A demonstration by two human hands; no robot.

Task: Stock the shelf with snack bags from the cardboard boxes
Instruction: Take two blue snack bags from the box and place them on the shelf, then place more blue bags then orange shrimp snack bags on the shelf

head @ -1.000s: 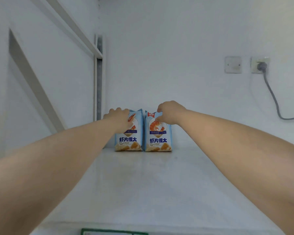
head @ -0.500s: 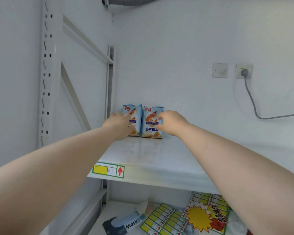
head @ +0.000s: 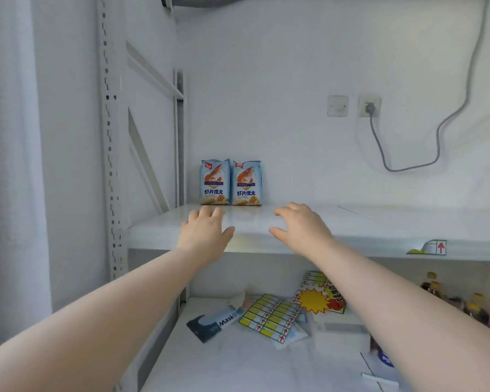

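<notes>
two snack bags: left bag point(head: 214, 181) and right bag point(head: 246, 183), blue with a prawn print, both upright, side by side and touching
bag location: back left of the shelf point(head: 379, 230), by the wall, just beside the rear post point(head: 179, 137)
left hand point(head: 205, 232): palm down over the front edge of the shelf, fingers relaxed and slightly spread, nothing in it, apart from both bags
right hand point(head: 301, 227): same height, palm down, fingers loosely bent and spread, thumb out to the side, holding nothing, apart from the bags
hand spacing: apart from each other, bare shelf showing between them
shelf edge: price tag point(head: 433, 247) with a red arrow at far right, one corner peeling
lower shelf point(head: 238, 360): mask pack point(head: 214, 323), label sheet point(head: 269, 318) of yellow tags, starburst promo card point(head: 317, 298), bottles point(head: 450, 298) at the right, blurred
wall: switch point(head: 337, 106) beside socket point(head: 369, 106), grey cable point(head: 436, 142) plugged in, looping down and then up
frame: perforated upright point(head: 109, 137) at front left
</notes>
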